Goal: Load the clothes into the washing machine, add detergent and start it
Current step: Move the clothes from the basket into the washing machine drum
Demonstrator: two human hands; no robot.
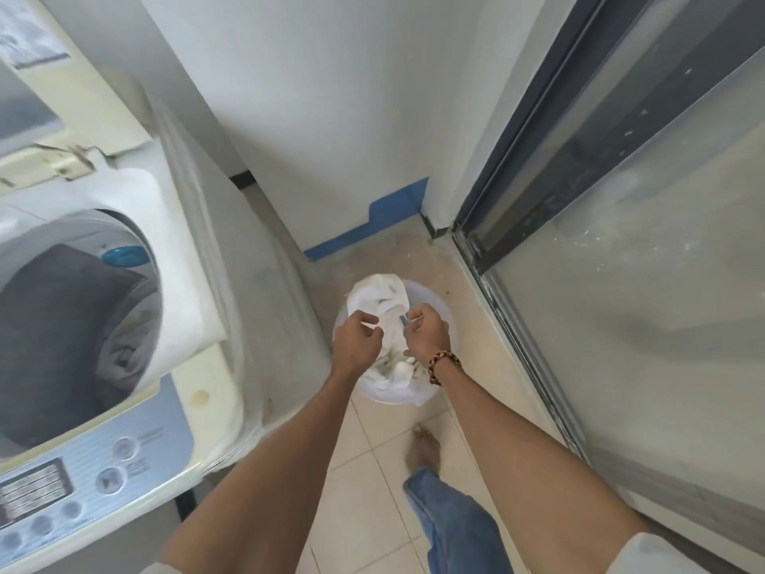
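A pale blue laundry basket [439,311] stands on the floor, to the right of the machine. White clothes [378,296] fill it. My left hand [355,341] and my right hand [426,334] are both closed on the white cloth over the basket. The top-loading washing machine [186,292] is at the left with its lid up. Its drum [62,333] holds dark and grey clothes. The control panel [82,478] runs along the machine's near edge.
A glass sliding door [621,250] with a dark frame lines the right side. A white wall with a blue strip [372,229] at its base stands behind the basket. My bare foot [424,447] and jeans leg rest on the tiled floor.
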